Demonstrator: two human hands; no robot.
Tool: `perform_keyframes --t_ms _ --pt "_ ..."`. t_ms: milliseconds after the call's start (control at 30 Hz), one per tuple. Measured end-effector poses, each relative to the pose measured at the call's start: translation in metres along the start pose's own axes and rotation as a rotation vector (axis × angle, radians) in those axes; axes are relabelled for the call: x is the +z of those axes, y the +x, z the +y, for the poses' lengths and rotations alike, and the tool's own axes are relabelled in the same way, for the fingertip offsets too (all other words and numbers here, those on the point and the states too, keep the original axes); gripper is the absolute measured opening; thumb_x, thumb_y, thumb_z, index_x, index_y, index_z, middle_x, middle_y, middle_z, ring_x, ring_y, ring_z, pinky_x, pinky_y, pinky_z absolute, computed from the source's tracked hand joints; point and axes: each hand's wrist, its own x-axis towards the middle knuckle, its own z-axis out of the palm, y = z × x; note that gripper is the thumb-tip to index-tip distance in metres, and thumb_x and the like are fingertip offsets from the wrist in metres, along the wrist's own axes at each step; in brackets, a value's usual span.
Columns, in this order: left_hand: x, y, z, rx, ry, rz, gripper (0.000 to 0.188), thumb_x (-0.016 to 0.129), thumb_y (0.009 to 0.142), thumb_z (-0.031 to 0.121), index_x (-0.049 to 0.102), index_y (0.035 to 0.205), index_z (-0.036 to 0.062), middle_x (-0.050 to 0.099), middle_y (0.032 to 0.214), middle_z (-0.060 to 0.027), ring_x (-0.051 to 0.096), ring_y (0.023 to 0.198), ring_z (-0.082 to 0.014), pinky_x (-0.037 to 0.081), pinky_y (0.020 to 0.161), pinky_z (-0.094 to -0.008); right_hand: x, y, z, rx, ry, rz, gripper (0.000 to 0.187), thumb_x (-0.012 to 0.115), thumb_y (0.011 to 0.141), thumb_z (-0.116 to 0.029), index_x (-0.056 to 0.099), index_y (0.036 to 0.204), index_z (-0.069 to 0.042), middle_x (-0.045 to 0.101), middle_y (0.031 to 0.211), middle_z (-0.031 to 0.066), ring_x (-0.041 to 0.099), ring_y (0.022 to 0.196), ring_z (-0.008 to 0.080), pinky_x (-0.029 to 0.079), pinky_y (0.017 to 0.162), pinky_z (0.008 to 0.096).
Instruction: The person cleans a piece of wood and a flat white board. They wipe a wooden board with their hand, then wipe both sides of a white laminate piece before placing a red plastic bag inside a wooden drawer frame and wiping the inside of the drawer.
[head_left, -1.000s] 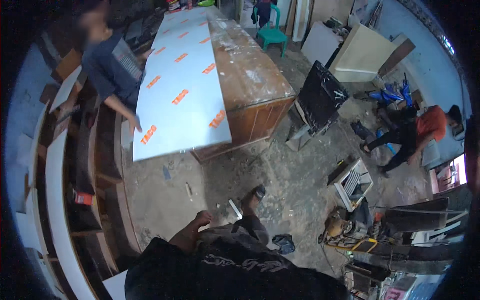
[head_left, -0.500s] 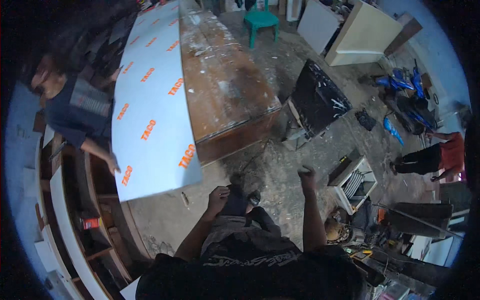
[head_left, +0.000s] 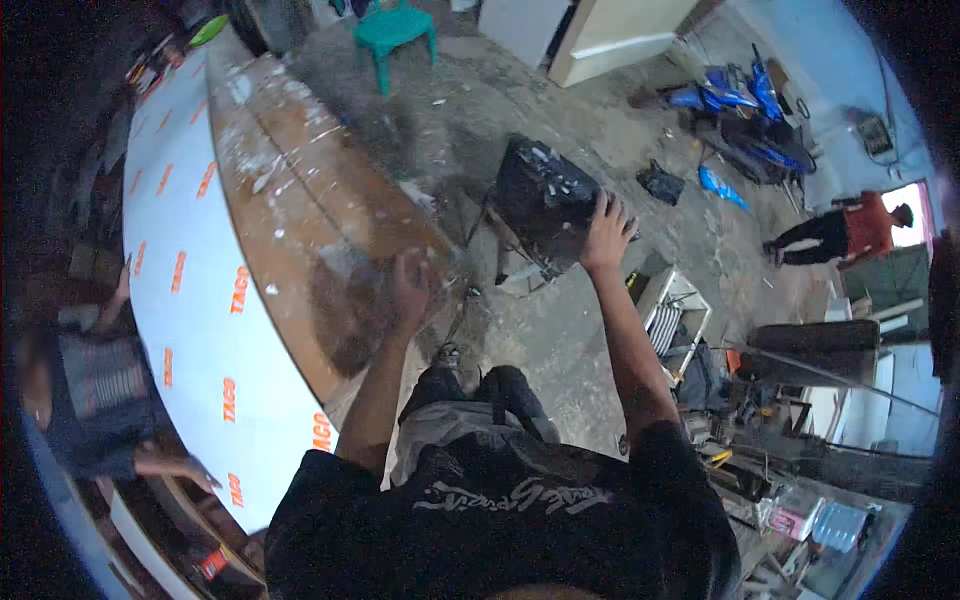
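Note:
My right hand [head_left: 607,237] reaches forward with its fingers apart. It appears over the near right edge of a dark, paint-spotted box-like piece [head_left: 545,190]; whether it touches that piece I cannot tell. Motion smears my left hand [head_left: 408,288], which is in front of the near right corner of a brown wooden workbench [head_left: 320,190] with white stains. Nothing shows in that hand, but its fingers are unclear. Left of my arm, a long white sheet [head_left: 205,330] with orange print lies along the bench, and a co-worker [head_left: 100,390] has both hands at its far side.
A green plastic chair [head_left: 393,30] stands beyond the bench. On the right are a white-framed crate [head_left: 680,315], a blue and black motorbike [head_left: 750,120], leaning panels [head_left: 620,40] and piled scrap. A person in red [head_left: 865,228] stands farther right.
My view has turned right and moved forward. Both my hands have gone forward, the right one to the dark box-like piece. The sheet and co-worker now appear farther left.

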Motion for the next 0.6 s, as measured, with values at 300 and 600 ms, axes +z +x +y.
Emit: perform_keyframes --t_ms 300,600 --pt "0.034 0.074 0.026 0.011 0.498 -0.196 0.06 0.06 0.086 0.036 0.042 0.129 -0.0008 0.034 0.141 -0.0225 0.027 0.135 -0.04 0.019 0.111 -0.0538 0.119 0.013 0.033 0.06 -0.112 0.22 0.051 0.063 0.072 -0.044 0.06 0.113 -0.015 0.057 0.099 0.0041 0.049 0.096 0.0295 0.026 0.09 0.0509" --pt "0.052 0.099 0.05 -0.014 0.555 -0.217 0.063 0.057 0.087 0.036 0.039 0.131 -0.0053 0.035 0.14 -0.0274 0.027 0.134 -0.0432 0.02 0.109 -0.0555 0.122 0.138 0.225 -0.06 0.023 0.073 0.058 0.067 0.06 -0.041 0.059 0.11 -0.014 0.052 0.107 0.012 0.041 0.102 0.0364 0.023 0.091 0.0517"
